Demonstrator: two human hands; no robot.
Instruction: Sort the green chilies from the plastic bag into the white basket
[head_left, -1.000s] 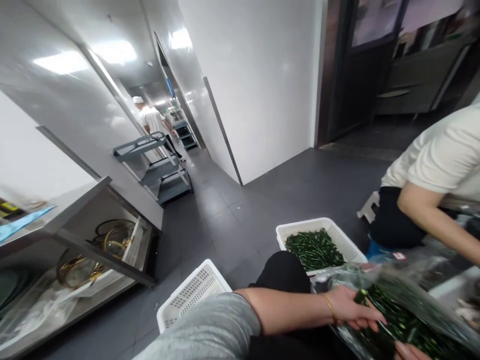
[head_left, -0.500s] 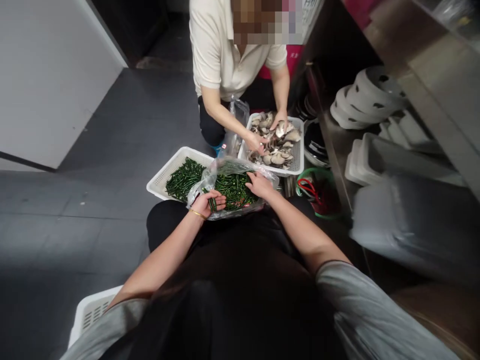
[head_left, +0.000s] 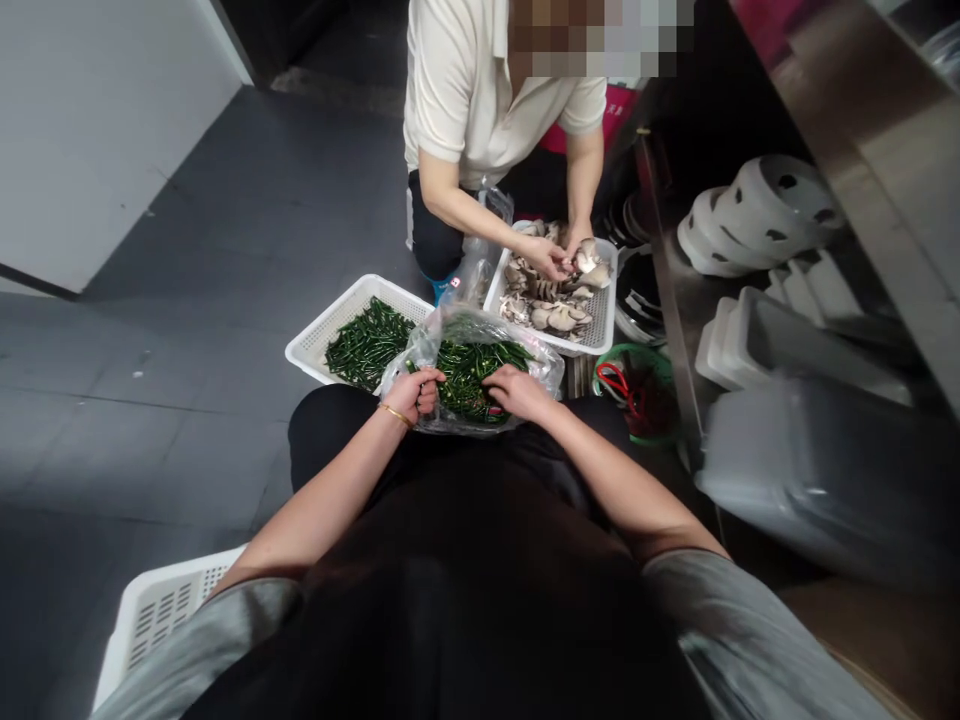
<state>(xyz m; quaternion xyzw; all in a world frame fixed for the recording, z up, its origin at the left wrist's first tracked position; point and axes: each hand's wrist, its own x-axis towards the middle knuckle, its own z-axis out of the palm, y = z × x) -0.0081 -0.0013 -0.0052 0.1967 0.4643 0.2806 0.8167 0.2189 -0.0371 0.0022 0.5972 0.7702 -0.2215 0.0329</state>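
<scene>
A clear plastic bag [head_left: 551, 385] lies open at my lap, filled with slender, glossy green chilies [head_left: 472, 360]. My left hand [head_left: 418, 392] is closed at the bag's left side, its fingers curled over green chilies that are mostly hidden in the fist. My right hand [head_left: 517, 392] reaches into the bag from the right, with bent fingers and tips down among the chilies. What those fingertips pinch is hidden. Left of the bag, partly behind it, a white perforated basket [head_left: 307, 345] holds more green chilies.
Across from me a person in a cream shirt [head_left: 457, 100] handles mushrooms [head_left: 559, 310] over another white basket [head_left: 609, 310]. A green-rimmed basket [head_left: 637, 440] with red handles stands right. White containers [head_left: 780, 210] fill a metal shelf. Behind my left arm is a white basket [head_left: 161, 610].
My left hand has closed from an open palm holding a few chilies. My right hand's fingers have curled deeper into the pile. The other person's hands have come together over the mushrooms.
</scene>
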